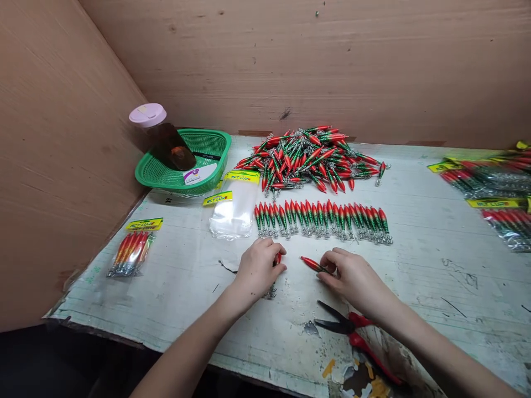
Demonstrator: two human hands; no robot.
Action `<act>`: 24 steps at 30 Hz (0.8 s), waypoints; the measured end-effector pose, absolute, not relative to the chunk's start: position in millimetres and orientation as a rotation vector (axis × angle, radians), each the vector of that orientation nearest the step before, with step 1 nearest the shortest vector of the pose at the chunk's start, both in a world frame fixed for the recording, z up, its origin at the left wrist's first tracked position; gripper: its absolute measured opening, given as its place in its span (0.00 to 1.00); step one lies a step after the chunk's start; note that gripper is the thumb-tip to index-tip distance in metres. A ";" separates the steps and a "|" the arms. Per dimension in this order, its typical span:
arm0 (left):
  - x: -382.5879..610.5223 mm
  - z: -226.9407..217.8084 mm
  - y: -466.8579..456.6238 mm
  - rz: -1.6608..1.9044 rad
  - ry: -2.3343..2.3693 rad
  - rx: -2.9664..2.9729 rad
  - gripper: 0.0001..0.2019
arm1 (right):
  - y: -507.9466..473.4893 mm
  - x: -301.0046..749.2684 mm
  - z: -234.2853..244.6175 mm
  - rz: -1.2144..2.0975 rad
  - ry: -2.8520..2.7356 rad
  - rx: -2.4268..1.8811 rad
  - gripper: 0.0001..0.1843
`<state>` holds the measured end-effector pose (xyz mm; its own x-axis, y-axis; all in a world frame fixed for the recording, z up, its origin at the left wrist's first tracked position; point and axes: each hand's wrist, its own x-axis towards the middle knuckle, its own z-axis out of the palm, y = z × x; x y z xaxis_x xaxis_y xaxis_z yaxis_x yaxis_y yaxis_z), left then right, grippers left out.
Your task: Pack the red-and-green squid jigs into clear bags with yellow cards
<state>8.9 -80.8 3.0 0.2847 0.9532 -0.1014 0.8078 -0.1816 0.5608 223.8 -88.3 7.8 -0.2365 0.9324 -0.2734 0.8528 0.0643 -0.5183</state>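
your right hand pinches a red-green lure by one end, midway to the table's front edge, its long axis pointing left toward your left hand, which is curled round a second lure; the lined-up row lies just beyond both.

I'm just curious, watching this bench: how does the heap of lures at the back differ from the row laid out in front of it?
The heap is a tangle, with lures pointing every way and lying on each other. The row lies one layer deep, side by side, hooks all at the near end. The heap also looks to hold many more lures than the row. Both are the same red-and-green lures with metal hooks.
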 end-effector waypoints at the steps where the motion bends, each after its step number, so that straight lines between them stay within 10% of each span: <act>1: 9.7 3.0 -79.7 0.368 1.573 2.042 0.08 | -89.2 220.5 5.9 0.920 -2.180 -1.845 0.01; 13: -28.9 12.2 -118.0 0.324 1.360 2.285 0.27 | -82.7 196.3 6.4 1.825 -1.545 -1.567 0.11; 24: -22.7 -9.6 -127.1 0.450 1.422 2.340 0.25 | -87.7 191.0 6.3 2.327 -0.781 -1.180 0.14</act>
<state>-22.7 -127.1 -9.6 0.4416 0.8936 0.0804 0.7772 -0.4258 0.4634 191.0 -87.7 6.3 -0.5549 0.5844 -0.5921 -0.1087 -0.7565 -0.6449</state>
